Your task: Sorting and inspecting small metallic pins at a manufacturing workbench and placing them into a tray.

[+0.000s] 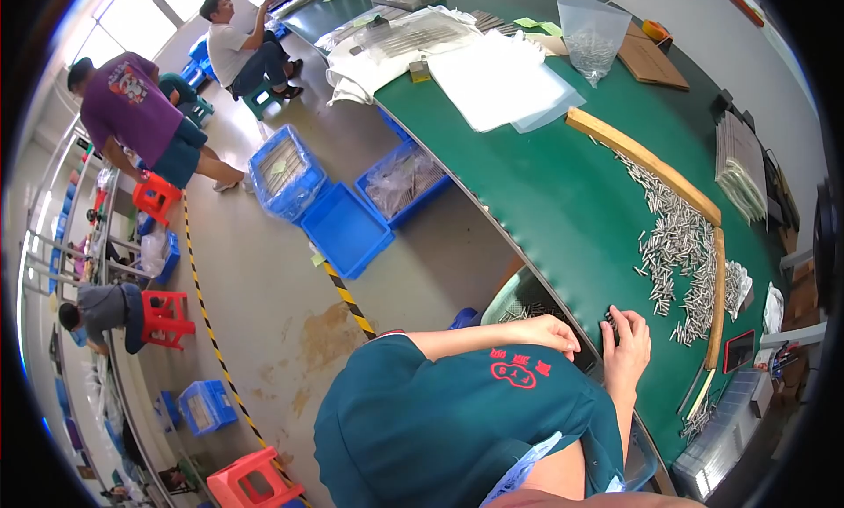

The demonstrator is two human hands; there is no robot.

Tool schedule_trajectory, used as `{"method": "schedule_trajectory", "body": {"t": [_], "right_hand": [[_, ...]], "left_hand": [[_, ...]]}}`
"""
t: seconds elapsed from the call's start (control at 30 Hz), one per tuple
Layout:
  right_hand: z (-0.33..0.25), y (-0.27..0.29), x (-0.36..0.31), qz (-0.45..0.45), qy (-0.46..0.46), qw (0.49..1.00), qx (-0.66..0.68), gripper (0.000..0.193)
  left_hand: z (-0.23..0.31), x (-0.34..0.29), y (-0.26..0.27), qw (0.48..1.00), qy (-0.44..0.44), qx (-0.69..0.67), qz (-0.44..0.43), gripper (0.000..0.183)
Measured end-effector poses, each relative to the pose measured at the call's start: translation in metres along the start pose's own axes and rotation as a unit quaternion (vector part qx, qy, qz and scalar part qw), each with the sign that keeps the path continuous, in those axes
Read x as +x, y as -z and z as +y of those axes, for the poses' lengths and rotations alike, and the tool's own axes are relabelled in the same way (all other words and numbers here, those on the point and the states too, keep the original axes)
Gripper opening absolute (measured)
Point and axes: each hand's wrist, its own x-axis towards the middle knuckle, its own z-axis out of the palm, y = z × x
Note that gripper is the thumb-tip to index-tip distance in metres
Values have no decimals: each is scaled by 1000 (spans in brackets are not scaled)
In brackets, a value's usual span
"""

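My right hand point(626, 343) rests at the near edge of the green table, its fingers curled around a few small metal pins point(610, 318) that show between thumb and fingertips. My left hand point(549, 334) is just to the left, beside the table edge, its fingers curled together; what they hold, if anything, is hidden. Below and beyond the left hand, a pale green basket point(503, 302) with more metal pins sits under the table edge. A large heap of loose metal pins point(684, 255) lies on the table beyond my right hand.
Wooden strips point(646, 160) border the heap on its far side. A clear bag of pins point(594, 46) and white sheets point(492, 77) are farther back. Blue crates point(350, 231) stand on the floor to the left. Several people sit or stand at left; red stools point(251, 480) are there too.
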Motion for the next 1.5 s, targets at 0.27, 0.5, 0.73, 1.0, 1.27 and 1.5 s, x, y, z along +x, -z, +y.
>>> {"method": "schedule_trajectory", "body": {"t": [0.27, 0.5, 0.73, 1.0, 1.27, 1.5], "right_hand": [[-1, 0, 2, -2, 14, 999, 32, 16], [4, 3, 3, -24, 53, 997, 54, 16], [-1, 10, -5, -66, 92, 990, 83, 18], [-1, 10, -13, -69, 88, 990, 86, 19], [-2, 11, -13, -80, 75, 990, 88, 17], [0, 11, -12, -83, 77, 988, 101, 17]], "left_hand": [[8, 7, -6, 999, 23, 16, -35, 29], [14, 6, -6, 979, 78, -183, -36, 38], [24, 22, -7, 934, 188, -297, -70, 39], [27, 26, -16, 932, 206, -297, -29, 32], [33, 24, -21, 928, 222, -300, 20, 36], [32, 24, -20, 935, 225, -273, 29, 34]]}}
